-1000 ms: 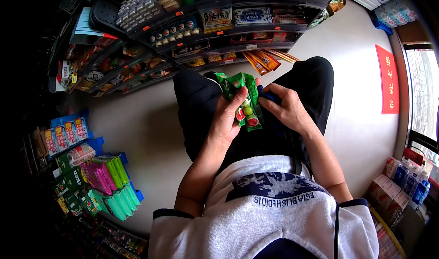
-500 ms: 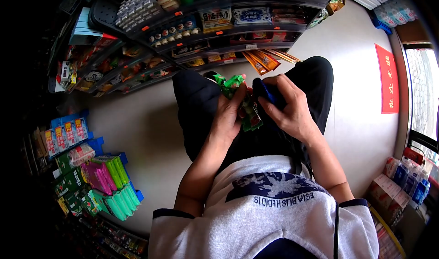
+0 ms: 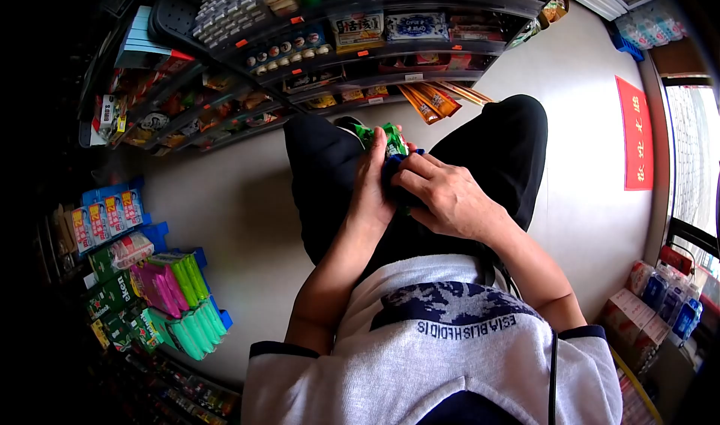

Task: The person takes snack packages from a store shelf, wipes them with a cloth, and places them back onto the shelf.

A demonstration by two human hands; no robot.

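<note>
Between the knees, my left hand [image 3: 370, 189] is closed around a green packet [image 3: 394, 141], whose crumpled upper end shows above the fingers. My right hand [image 3: 448, 198] has its fingers bent round a dark blue cloth-like item [image 3: 391, 171] and presses it against the packet and the left palm. Most of the packet's lower part is hidden behind the blue item and the right fingers.
Shelves [image 3: 416, 46] of packaged goods stand ahead, with long orange packets [image 3: 431, 102] sticking out below. Stacked green and pink packs [image 3: 180, 297] lie at the left. Boxes [image 3: 634, 316] and bottles [image 3: 667, 297] stand at the right by the window.
My right hand has moved left with the blue item, up against my left hand. The packet was broad and spread out earlier; now it is bunched and mostly covered.
</note>
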